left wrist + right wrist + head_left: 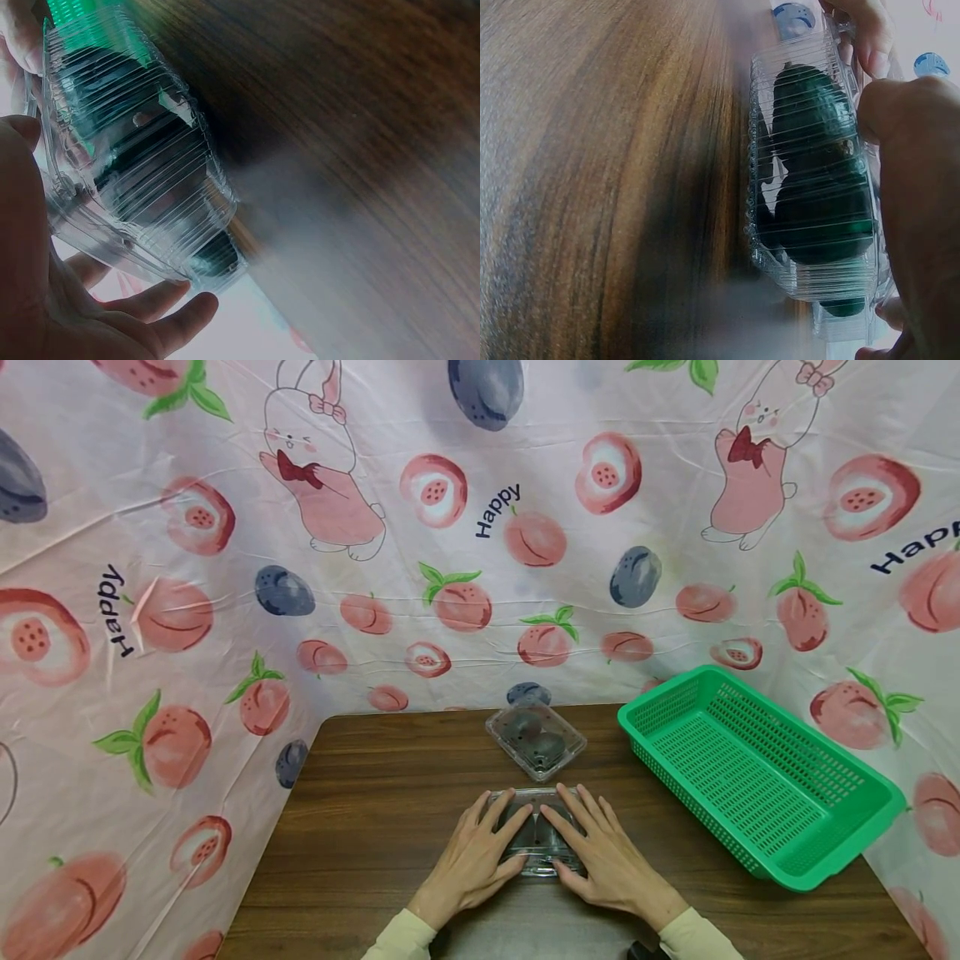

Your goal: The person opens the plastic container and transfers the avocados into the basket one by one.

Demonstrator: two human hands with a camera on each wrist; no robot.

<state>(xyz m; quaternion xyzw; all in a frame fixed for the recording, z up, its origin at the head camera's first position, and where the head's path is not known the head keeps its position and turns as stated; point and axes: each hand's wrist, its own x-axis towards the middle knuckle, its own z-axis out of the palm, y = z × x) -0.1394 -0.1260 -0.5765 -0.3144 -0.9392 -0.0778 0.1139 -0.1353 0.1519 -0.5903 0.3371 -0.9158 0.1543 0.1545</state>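
A clear plastic clamshell box (537, 842) sits on the table between both hands. Through its ribbed wall, dark green avocados (821, 214) show in the right wrist view. My left hand (468, 864) lies over the box's left half, fingers spread across the lid and thumb by the front edge. Mirroring it, my right hand (613, 862) presses on the right half with its fingers stretched out. The lid's sides are partly hidden under the hands. Behind it, a second clear box (558, 732) holds dark avocados and stands turned at an angle.
A green plastic basket (750, 768) with slotted walls stands at the right of the brown wooden table (360, 827). A fruit-and-rabbit printed cloth (480, 560) hangs behind the table and along its sides.
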